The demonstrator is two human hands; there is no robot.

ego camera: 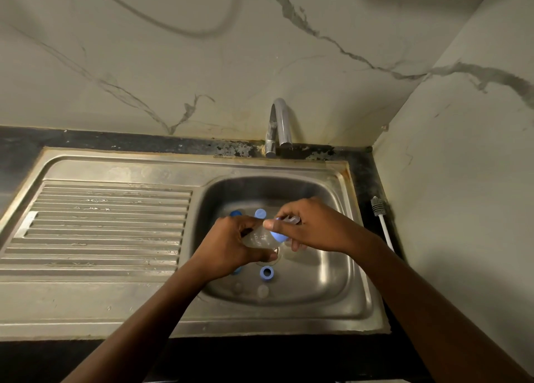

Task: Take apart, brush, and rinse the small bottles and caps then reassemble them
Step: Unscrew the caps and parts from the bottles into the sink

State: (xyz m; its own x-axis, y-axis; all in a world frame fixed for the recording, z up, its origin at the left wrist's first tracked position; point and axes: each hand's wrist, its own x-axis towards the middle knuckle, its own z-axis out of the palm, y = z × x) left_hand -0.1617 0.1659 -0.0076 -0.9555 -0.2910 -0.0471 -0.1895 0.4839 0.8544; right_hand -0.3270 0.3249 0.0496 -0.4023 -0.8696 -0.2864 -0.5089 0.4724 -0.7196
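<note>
Bottle [258, 239]: small and clear, lying roughly on its side in the air over the basin, above the drain, neck pointing right.
Screw cap [278, 236]: blue, sitting at the bottle's neck between my two hands; blur keeps me from telling whether it is seated on the thread or off it.
Left hand [231, 247]: my fingers and thumb are curled round the bottle's body, gripping it from the left.
Right hand [310, 226]: my thumb and fingers are closed on the screw cap from the right; something clear and blurred shows under my knuckles, and I cannot tell what it is.
Pale cap [260, 213]: light blue, on the basin floor just beyond my hands.
Darker cap [235, 213]: beside the pale cap to its left, half hidden by my left hand.
Ring cap [266, 273]: blue, open side up, on the basin floor near the drain, on my side of it.
Blue piece [237, 270]: peeks out from under my left wrist; too hidden to identify.
Sink [342, 270]: steel basin, with a ribbed drainboard [101, 223] to its left.
Tap [279, 122]: curved chrome spout behind the basin.
Brush [381, 221]: white handle, grey bristles, lying on the dark table [371, 177] right of the sink, well apart from my hands.
Wall [202, 65]: pale marble with grey veins, meeting a second wall at the right.
</note>
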